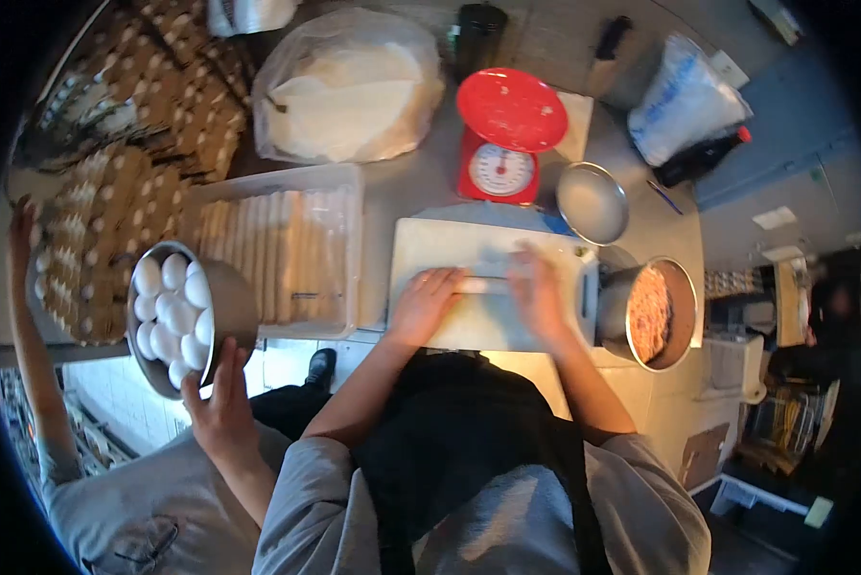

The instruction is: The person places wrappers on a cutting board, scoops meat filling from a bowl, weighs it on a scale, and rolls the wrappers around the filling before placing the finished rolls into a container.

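On the white cutting board [493, 331] lies a pale, thin spring roll [485, 285], set crosswise between my two hands. The fingers of my left hand [427, 305] are bent down over its left end. My right hand [538, 295] is at the other end, its fingers smeared by motion. A steel pot [677, 331] of reddish-brown minced filling [648, 311] stands right of the board. Left of the board, several long rolls [258, 254] lie side by side in a clear plastic bin [354, 206].
A red scale [500, 172] and a metal bowl [593, 201] of whitish liquid stand behind the board. A plastic bag [349, 86] of pale sheets is at the back. At left, another person's hand [221, 402] holds a pot of white eggs [172, 311] near stacked egg trays [90, 240].
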`<state>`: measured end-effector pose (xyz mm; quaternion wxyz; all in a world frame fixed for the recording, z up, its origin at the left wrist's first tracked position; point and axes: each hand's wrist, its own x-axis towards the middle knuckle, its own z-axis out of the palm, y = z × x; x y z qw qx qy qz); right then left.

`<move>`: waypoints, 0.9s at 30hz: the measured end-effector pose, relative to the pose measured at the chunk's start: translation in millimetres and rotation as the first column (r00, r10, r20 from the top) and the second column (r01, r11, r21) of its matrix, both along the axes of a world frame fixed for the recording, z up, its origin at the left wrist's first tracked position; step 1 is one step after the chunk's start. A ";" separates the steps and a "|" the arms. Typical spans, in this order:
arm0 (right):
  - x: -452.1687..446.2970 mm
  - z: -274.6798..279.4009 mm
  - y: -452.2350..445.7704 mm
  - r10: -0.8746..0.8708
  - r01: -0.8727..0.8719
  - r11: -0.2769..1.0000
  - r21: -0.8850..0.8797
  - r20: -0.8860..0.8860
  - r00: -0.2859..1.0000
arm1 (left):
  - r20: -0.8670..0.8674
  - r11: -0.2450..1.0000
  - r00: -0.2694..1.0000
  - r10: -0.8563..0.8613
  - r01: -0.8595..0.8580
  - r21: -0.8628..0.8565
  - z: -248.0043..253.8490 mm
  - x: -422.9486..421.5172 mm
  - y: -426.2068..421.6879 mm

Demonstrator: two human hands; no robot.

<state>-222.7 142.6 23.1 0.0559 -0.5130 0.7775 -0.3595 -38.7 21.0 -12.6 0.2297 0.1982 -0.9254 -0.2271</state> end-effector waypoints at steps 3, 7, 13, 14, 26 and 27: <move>26.9 -22.5 -7.3 0.182 -0.171 0.975 0.141 -0.070 0.981 | -0.007 1.000 1.000 -0.005 0.005 -0.003 4.6 1.1 -0.9; 17.3 -16.1 11.5 0.172 -0.113 0.961 0.252 -0.227 0.958 | 0.011 0.999 1.000 0.010 -0.010 -0.036 -2.4 1.4 -0.8; 28.0 -23.1 -2.0 0.176 -0.142 0.979 0.146 -0.253 0.951 | -0.003 1.000 1.000 0.008 -0.008 -0.018 -2.4 0.8 -1.7; 37.3 -20.6 -14.0 0.240 -0.219 0.967 0.131 -0.175 0.955 | -0.001 1.000 1.000 0.006 -0.006 -0.010 1.1 1.6 -1.9; -88.7 14.4 -21.2 -0.285 0.305 0.949 0.082 -0.195 0.939 | -0.023 0.990 0.990 0.141 -0.142 -0.021 -4.3 11.5 1.7; -84.0 17.6 -20.4 -0.284 0.293 0.956 0.016 -0.206 0.937 | -0.021 0.989 0.989 0.145 -0.145 -0.007 -4.3 11.7 1.3</move>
